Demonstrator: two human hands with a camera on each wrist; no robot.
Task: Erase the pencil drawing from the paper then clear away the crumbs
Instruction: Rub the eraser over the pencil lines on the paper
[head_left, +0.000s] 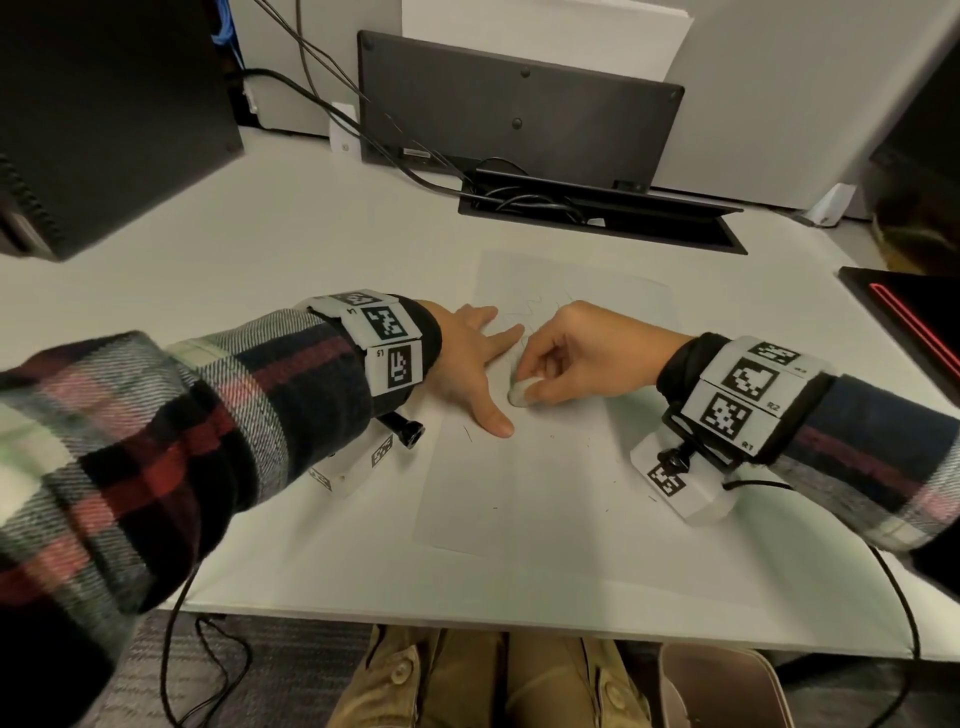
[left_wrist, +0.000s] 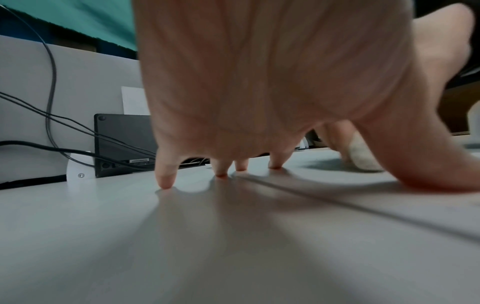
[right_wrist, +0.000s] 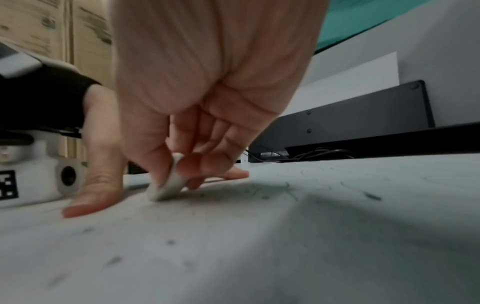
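Head view: the paper (head_left: 545, 452) lies on the white desk (head_left: 260, 249), the left hand (head_left: 470, 364) spread flat on its left edge and the right hand (head_left: 576, 358) pinching a white eraser (head_left: 519, 391) on the sheet beside the left thumb, with dark crumbs (head_left: 587, 446) scattered near it. Left wrist view: the left hand's fingertips (left_wrist: 166, 183) press straight down at the paper's (left_wrist: 363, 197) edge, holding nothing. Right wrist view: thumb and curled fingers (right_wrist: 155, 164) grip the eraser (right_wrist: 168, 188), its lower edge touching the paper (right_wrist: 285, 236) among crumbs (right_wrist: 372, 195).

We see matt white paper (head_left: 524, 483) w/ dark crumbs (right_wrist: 372, 196) on a smooth matt desk (head_left: 291, 234), a dull white rubbery eraser (right_wrist: 166, 188), plaid flannel sleeves (head_left: 171, 410).
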